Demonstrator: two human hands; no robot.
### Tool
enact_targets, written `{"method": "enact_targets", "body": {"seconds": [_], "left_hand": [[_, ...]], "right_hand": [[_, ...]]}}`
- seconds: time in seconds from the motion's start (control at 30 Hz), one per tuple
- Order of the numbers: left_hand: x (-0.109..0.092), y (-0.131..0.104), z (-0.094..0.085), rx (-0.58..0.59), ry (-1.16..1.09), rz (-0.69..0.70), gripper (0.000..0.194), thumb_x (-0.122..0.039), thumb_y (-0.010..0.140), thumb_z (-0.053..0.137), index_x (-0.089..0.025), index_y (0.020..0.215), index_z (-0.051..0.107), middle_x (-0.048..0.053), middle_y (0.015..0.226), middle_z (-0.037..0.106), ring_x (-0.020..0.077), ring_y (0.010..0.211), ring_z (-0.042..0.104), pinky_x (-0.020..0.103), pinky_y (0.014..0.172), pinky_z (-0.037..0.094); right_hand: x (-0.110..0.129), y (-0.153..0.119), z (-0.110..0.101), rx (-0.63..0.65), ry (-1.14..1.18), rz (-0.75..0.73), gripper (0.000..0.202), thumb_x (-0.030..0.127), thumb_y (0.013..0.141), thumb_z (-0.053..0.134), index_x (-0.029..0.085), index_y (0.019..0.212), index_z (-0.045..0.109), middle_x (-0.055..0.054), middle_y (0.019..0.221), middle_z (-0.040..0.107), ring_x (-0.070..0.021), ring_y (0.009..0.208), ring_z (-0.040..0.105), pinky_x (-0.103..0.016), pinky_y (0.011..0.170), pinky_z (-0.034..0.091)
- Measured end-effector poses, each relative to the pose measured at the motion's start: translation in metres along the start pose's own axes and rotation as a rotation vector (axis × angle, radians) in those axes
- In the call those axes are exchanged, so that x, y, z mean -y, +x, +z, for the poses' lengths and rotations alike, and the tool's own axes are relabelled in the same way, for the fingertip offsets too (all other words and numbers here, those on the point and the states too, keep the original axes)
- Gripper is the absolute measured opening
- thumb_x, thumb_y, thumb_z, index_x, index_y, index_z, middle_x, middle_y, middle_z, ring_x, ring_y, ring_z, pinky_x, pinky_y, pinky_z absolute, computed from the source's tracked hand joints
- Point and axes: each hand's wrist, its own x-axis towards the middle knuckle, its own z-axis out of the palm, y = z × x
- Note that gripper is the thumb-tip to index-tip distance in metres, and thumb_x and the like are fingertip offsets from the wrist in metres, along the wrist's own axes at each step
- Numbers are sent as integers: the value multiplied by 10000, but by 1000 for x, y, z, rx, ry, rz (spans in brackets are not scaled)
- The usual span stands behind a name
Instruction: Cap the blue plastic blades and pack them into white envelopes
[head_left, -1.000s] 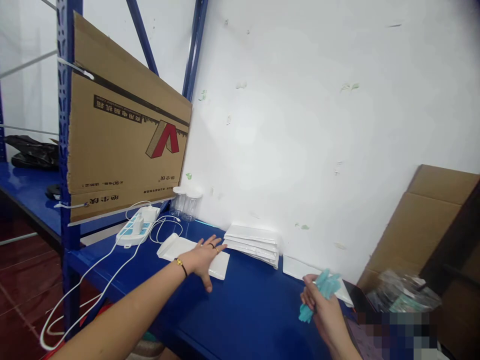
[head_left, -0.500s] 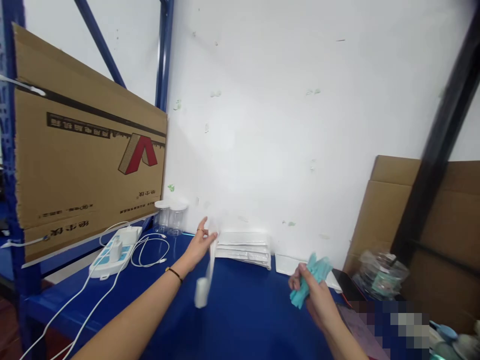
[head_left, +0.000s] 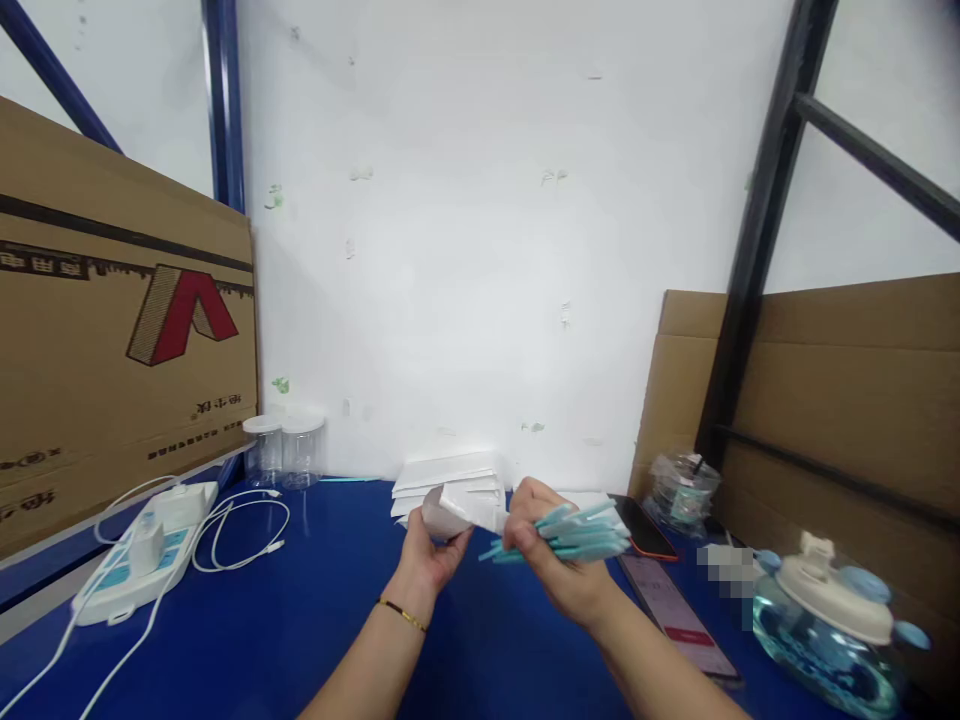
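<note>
Here in the head view, the left hand (head_left: 431, 562) grips a white packet (head_left: 448, 512) above the blue table (head_left: 337, 630). The right hand (head_left: 562, 575) clasps a bundle of thin teal strips (head_left: 589, 535), fingertips at the packet's 3 o'clock edge! Stacked white packets (head_left: 457, 467) sit behind at 12 o'clock, 2 clear jars (head_left: 302, 458) at 10.

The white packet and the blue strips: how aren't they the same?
The white packet is one broad piece; the blue strips are a bunch of thin ones. The packet is white, the strips greenish blue. The left hand holds the packet, the right hand the strips. Both are held over the blue table.
</note>
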Motion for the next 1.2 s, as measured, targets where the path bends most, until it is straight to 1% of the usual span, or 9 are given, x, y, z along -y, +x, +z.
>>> {"method": "enact_targets", "body": {"seconds": [0.2, 0.37, 0.5, 0.63, 0.73, 0.8, 0.87, 1.03, 1.2], "left_hand": [[31, -11, 0, -142, -214, -103, 272, -253, 813, 506, -180, 1072, 554, 67, 898, 668, 236, 817, 660, 388, 667, 570], [39, -17, 3, -168, -225, -135, 277, -256, 817, 504, -176, 1078, 547, 66, 925, 655, 217, 803, 658, 344, 628, 574], [44, -27, 19, -104, -240, -185, 287, -283, 817, 515, -145, 1068, 547, 78, 917, 639, 207, 792, 648, 312, 605, 574], [53, -36, 36, -4, -259, -248, 357, -329, 806, 540, -112, 1090, 537, 112, 955, 601, 218, 830, 630, 304, 623, 575], [64, -35, 37, 16, -243, -338, 564, -461, 744, 590, -140, 1191, 467, 170, 1146, 506, 307, 1004, 580, 426, 717, 560], [73, -32, 33, -38, -208, -384, 720, -548, 681, 614, -197, 1266, 383, 187, 1277, 400, 377, 1140, 486, 554, 789, 500], [81, -28, 29, -98, -187, -377, 771, -582, 664, 601, -226, 1294, 336, 177, 1318, 365, 396, 1206, 416, 636, 848, 418], [98, -18, 29, -55, -258, -328, 587, -486, 734, 549, -187, 1226, 430, 136, 1194, 500, 322, 1128, 495, 630, 913, 372], [107, -11, 34, -74, -254, -344, 512, -437, 738, 551, -179, 1173, 475, 123, 1129, 532, 298, 1052, 539, 621, 886, 400]], "right_hand": [[-3, 31, -14, -205, 5, -9, 336, 414, 895, 455, 183, 667, 542, 0, 667, 487, -135, 629, 476, -262, 584, 391], [-5, 44, -17, -255, 46, 42, 335, 430, 874, 487, 182, 655, 537, 11, 647, 496, -131, 618, 476, -253, 582, 385], [-10, 48, -15, -217, 55, 138, 310, 430, 856, 513, 182, 672, 540, 16, 650, 511, -133, 634, 484, -253, 613, 386], [-12, 61, -25, -100, 34, 200, 287, 420, 840, 536, 177, 688, 549, 16, 693, 533, -136, 688, 494, -257, 672, 369], [-13, 73, -41, -69, -3, 278, 324, 446, 823, 544, 169, 656, 563, 13, 684, 537, -138, 691, 485, -262, 679, 351], [-13, 80, -51, -86, -11, 327, 344, 462, 806, 555, 165, 631, 570, 12, 676, 542, -139, 686, 482, -267, 688, 346], [-16, 83, -59, -91, -16, 380, 351, 469, 787, 568, 164, 613, 580, 11, 670, 552, -139, 681, 483, -272, 702, 343], [-25, 84, -72, -117, -38, 561, 328, 468, 699, 653, 153, 617, 612, 7, 641, 574, -146, 655, 497, -290, 694, 343], [-34, 83, -80, -109, 56, 546, 288, 391, 592, 756, 159, 704, 626, 13, 695, 594, -140, 662, 510, -279, 666, 352]]}}
